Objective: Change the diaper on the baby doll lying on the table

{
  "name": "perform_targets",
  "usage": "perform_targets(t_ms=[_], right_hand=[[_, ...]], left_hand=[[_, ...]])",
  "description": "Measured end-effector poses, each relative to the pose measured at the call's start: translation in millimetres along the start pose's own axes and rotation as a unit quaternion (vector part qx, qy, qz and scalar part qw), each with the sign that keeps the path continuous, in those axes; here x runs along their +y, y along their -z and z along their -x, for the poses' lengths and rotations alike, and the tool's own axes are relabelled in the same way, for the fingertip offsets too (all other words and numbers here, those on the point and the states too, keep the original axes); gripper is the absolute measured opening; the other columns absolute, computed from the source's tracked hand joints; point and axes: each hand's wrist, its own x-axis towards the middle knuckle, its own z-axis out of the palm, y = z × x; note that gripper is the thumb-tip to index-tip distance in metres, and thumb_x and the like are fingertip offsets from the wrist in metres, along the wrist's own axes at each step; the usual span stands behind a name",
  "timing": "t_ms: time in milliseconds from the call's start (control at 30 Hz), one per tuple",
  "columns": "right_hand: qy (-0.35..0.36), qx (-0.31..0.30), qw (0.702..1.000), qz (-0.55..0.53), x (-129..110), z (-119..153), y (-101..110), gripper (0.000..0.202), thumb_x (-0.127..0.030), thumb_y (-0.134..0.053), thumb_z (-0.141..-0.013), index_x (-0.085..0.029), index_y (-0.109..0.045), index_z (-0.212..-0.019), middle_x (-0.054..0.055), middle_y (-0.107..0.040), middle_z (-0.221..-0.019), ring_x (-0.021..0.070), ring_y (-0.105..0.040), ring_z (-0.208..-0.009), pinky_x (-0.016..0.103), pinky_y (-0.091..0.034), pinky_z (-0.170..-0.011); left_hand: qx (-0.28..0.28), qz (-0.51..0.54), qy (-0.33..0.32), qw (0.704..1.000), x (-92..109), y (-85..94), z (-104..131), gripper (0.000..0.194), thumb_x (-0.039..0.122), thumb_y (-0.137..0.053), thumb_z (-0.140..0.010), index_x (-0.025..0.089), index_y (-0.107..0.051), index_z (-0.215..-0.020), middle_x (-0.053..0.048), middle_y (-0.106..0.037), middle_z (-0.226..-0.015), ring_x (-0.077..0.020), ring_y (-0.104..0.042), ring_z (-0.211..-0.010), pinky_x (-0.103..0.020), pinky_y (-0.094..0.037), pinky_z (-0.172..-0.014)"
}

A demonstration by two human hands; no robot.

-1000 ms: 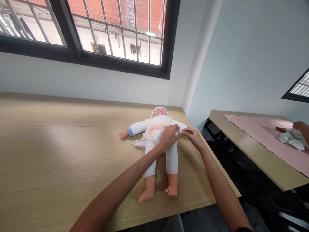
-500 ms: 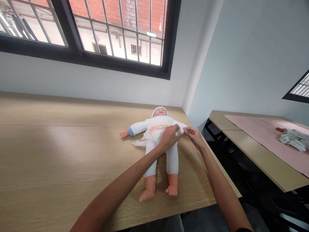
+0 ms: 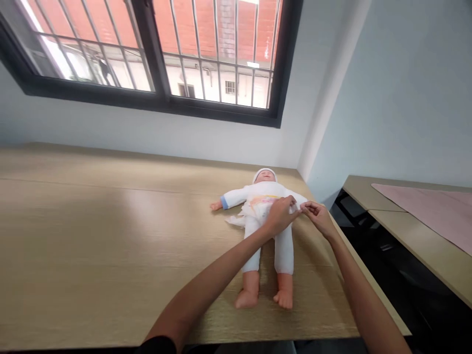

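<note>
A baby doll [image 3: 285, 255] in white clothes and a white cap lies on its back on the wooden table [image 3: 110, 246], feet toward me. Around its hips sits a white diaper [image 3: 258, 209] with a coloured print at the waist, and a loose white flap sticks out on the left. My left hand [image 3: 283, 214] rests at the diaper's right side, its fingers closed on the edge. Just to the right, my right hand [image 3: 317, 216] pinches at a small white end of the diaper, close to the left fingertips. The pinched part is mostly hidden.
A barred window [image 3: 221, 64] fills the wall behind the table. To the right, across a dark gap, stands a second table [image 3: 416, 231] with a pink cloth [image 3: 435, 206] on it. The first table's right edge runs close beside my right forearm.
My view has swung left, so everything appears shifted right. Both hands stay at the diaper's right side with nearly the same grip. The clothed doll on the far table has left the view.
</note>
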Motion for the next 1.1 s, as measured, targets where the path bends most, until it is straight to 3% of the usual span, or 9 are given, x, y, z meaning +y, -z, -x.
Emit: perform_targets(t_ms=[267, 533, 833, 967, 1033, 1100], right_hand=[[0.009, -0.02, 1.0, 0.009, -1.4, -1.1, -0.9, 0.029, -0.051, -0.066, -0.079, -0.022, -0.067, -0.079, 0.005, -0.067, -0.081, 0.0215, -0.061, -0.083, 0.036, -0.046, -0.086], [0.021, -0.028, 0.999, 0.042, -4.0, 1.1, -2.6, 0.029, -0.051, -0.061, -0.082, -0.022, -0.062, -0.077, 0.002, -0.061, -0.075, 0.0191, -0.057, -0.077, 0.031, -0.044, -0.08], [-0.023, 0.072, 0.996, -0.037, 10.4, -5.3, 7.3, 0.038, -0.058, -0.065, -0.076, -0.02, -0.065, -0.077, 0.002, -0.063, -0.077, 0.0179, -0.058, -0.077, 0.032, -0.045, -0.085], [-0.08, 0.016, 0.993, -0.083, 2.5, -1.0, -1.1, 0.044, -0.06, -0.064, -0.075, -0.018, -0.069, -0.087, 0.005, -0.069, -0.085, 0.0176, -0.062, -0.078, 0.032, -0.048, -0.084], [-0.079, -0.015, 0.994, -0.074, -4.3, 1.7, -6.8, 0.04, -0.056, -0.069, -0.073, -0.018, -0.07, -0.084, 0.004, -0.069, -0.084, 0.0174, -0.062, -0.079, 0.031, -0.048, -0.083], [-0.071, -0.009, 0.995, -0.073, -9.1, 3.2, -12.0, 0.035, -0.05, -0.075, -0.067, -0.018, -0.068, -0.079, 0.002, -0.068, -0.079, 0.0165, -0.062, -0.076, 0.029, -0.049, -0.08]], left_hand=[[-0.005, -0.012, 0.011, 1.0, 5.6, 2.7, -3.1, 0.01, 0.023, -0.06, -0.084, 0.017, -0.064, -0.091, -0.007, -0.071, -0.093, -0.0213, -0.063, -0.09, -0.032, -0.046, -0.083], [-0.01, 0.015, 0.013, 1.0, 0.5, 1.8, -4.7, 0.011, 0.022, -0.057, -0.084, 0.018, -0.065, -0.078, -0.004, -0.071, -0.08, -0.0187, -0.061, -0.08, -0.03, -0.046, -0.076], [-0.003, 0.065, 0.02, 0.998, -5.7, -0.9, -7.1, 0.01, 0.018, -0.059, -0.081, 0.017, -0.06, -0.071, -0.002, -0.068, -0.074, -0.0162, -0.06, -0.072, -0.028, -0.045, -0.072], [0.002, 0.15, 0.03, 0.988, -6.5, 1.1, -6.8, 0.003, 0.017, -0.057, -0.081, 0.017, -0.06, -0.082, -0.002, -0.066, -0.076, -0.0153, -0.061, -0.075, -0.026, -0.047, -0.072], [0.001, 0.16, 0.046, 0.986, -5.7, 2.0, -6.9, 0.009, 0.016, -0.058, -0.081, 0.017, -0.059, -0.09, -0.001, -0.065, -0.077, -0.0155, -0.062, -0.076, -0.026, -0.048, -0.073], [0.002, 0.139, 0.059, 0.989, -2.8, 5.2, -7.6, 0.016, 0.013, -0.057, -0.081, 0.016, -0.056, -0.097, -0.001, -0.065, -0.081, -0.0157, -0.062, -0.079, -0.027, -0.049, -0.075]])
